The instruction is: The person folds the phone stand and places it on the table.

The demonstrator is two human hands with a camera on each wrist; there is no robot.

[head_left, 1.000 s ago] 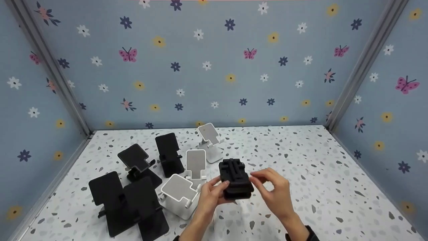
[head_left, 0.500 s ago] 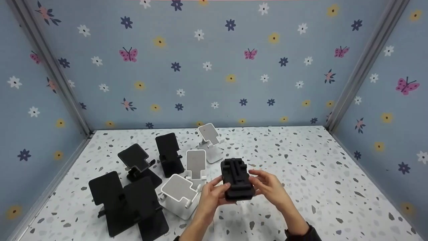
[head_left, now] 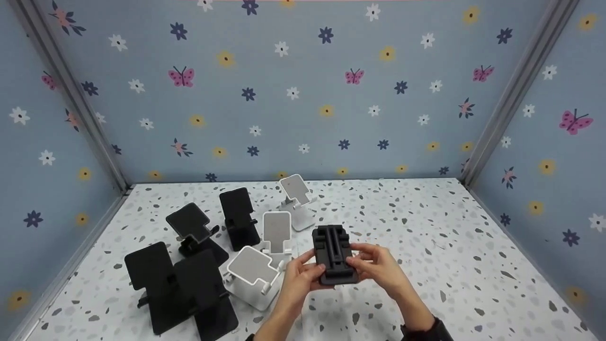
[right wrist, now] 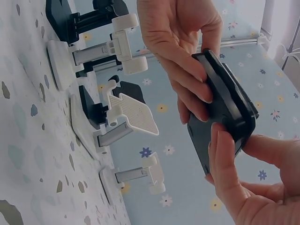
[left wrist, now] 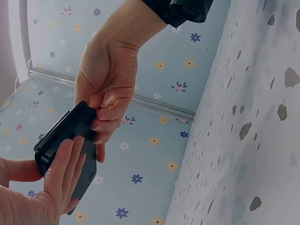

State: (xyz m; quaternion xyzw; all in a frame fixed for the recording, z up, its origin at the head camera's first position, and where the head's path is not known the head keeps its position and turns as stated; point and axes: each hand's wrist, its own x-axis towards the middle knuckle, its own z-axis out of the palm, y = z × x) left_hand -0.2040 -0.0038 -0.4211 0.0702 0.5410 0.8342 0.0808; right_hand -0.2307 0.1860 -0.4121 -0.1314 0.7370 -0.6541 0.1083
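Folded black stand (head_left: 335,251) above speckled table (head_left: 426,284), left hand (head_left: 297,277) gripping its left edge, right hand (head_left: 378,267) its right, underside (right wrist: 198,140) visible in wrist views only, white stand (head_left: 253,265) to its left, flowered wall (head_left: 303,118) beyond it.

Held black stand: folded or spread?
Folded: the black stand forms one compact block, its layers stacked closely in both wrist views.

Stand (head_left: 335,252) right of other stands (head_left: 277,231), wall (head_left: 307,111) behind

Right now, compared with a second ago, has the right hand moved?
Yes: in the head view, the right hand has shifted left, nearer the unmoved middle white stand, and now pinches the folded black stand.
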